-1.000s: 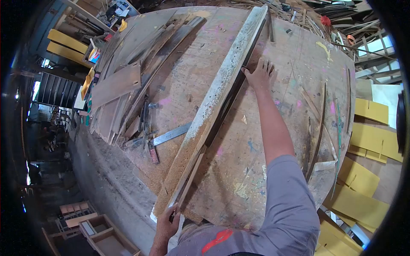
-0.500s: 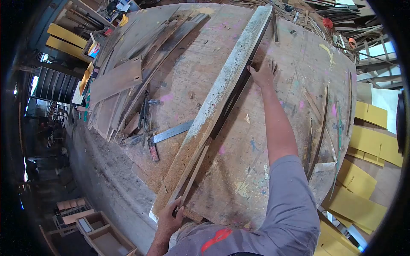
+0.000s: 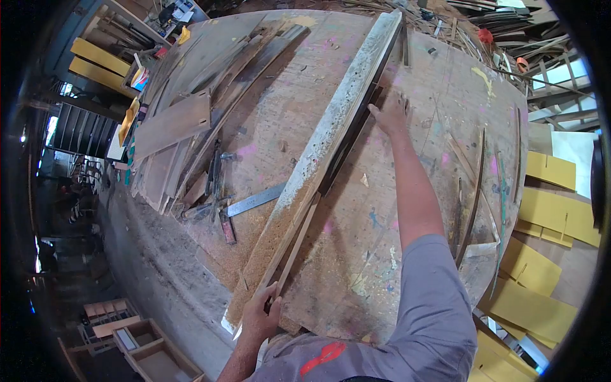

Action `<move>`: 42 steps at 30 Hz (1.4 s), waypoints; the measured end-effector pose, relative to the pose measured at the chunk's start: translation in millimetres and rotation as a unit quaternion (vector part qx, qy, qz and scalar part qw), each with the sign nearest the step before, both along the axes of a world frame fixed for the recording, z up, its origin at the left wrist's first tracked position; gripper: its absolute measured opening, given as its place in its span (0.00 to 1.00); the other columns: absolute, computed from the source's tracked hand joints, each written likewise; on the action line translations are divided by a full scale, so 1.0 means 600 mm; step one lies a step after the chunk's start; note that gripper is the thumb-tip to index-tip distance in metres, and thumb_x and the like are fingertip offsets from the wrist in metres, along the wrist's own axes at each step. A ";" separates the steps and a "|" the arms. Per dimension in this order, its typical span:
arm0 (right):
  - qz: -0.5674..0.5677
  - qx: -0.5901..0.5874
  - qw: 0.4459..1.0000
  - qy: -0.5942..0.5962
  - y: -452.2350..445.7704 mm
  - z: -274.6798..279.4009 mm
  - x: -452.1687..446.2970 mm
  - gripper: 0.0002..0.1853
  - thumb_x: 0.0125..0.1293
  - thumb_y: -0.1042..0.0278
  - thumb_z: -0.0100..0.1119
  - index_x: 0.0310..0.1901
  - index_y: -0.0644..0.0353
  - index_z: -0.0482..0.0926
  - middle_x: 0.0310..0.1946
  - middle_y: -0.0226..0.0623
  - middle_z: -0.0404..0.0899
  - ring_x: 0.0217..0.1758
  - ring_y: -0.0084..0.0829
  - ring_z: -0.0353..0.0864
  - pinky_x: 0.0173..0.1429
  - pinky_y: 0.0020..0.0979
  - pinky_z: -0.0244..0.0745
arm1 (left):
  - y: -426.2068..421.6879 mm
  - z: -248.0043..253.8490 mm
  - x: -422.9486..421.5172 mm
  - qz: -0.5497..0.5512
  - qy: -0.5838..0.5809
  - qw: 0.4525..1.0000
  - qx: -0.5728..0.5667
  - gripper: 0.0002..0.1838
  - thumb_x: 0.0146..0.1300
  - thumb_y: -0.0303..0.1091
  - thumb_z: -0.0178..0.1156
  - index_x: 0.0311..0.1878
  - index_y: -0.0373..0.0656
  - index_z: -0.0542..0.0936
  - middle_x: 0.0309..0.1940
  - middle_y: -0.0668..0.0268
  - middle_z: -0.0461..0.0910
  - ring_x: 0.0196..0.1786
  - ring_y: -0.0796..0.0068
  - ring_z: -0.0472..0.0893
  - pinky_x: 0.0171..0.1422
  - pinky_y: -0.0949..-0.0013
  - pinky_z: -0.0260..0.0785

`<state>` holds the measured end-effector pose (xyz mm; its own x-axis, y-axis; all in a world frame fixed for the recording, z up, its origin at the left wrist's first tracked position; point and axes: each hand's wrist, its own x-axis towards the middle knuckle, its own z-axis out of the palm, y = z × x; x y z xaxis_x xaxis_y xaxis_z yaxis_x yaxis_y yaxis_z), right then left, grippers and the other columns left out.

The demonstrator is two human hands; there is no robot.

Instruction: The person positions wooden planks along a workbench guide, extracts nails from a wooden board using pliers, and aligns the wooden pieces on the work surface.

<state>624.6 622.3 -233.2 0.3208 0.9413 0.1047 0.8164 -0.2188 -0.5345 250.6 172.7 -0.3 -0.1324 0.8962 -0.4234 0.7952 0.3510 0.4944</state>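
Note:
A long board (image 3: 324, 121), whitish at its far part and dusted with sawdust nearer me, lies diagonally over the worktable (image 3: 356, 254). Against its right side rests a narrow wooden strip (image 3: 299, 240), next to a dark piece (image 3: 349, 143). My left hand (image 3: 261, 313) is closed around the strip's near end. Farther up, my right hand (image 3: 389, 116) has its fingers spread, with the thumb at the dark piece and the other fingers over the tabletop. A metal square with a red handle (image 3: 228, 229) lies left of the board.
Thin planks and a flat panel (image 3: 172, 126) are piled on the table's left side. Loose strips (image 3: 474, 191) lie at the right. Yellow panels (image 3: 534, 305) stand beyond the right edge. A wooden drawer frame (image 3: 156, 353) is on the floor at lower left.
My left hand has moved slightly up and right along the board with the strip. The dark piece's near end has also shifted farther up. My right hand stays near the same spot.

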 end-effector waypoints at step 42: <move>-0.090 -0.050 0.995 -0.016 -0.047 0.034 0.117 0.20 0.60 0.54 0.75 0.45 0.63 0.91 0.44 0.57 0.90 0.53 0.53 0.90 0.60 0.48 0.84 | -0.125 0.042 -0.066 0.130 -0.092 0.986 0.040 0.20 0.73 0.30 0.69 0.65 0.38 0.83 0.56 0.50 0.86 0.53 0.57 0.84 0.57 0.60 0.77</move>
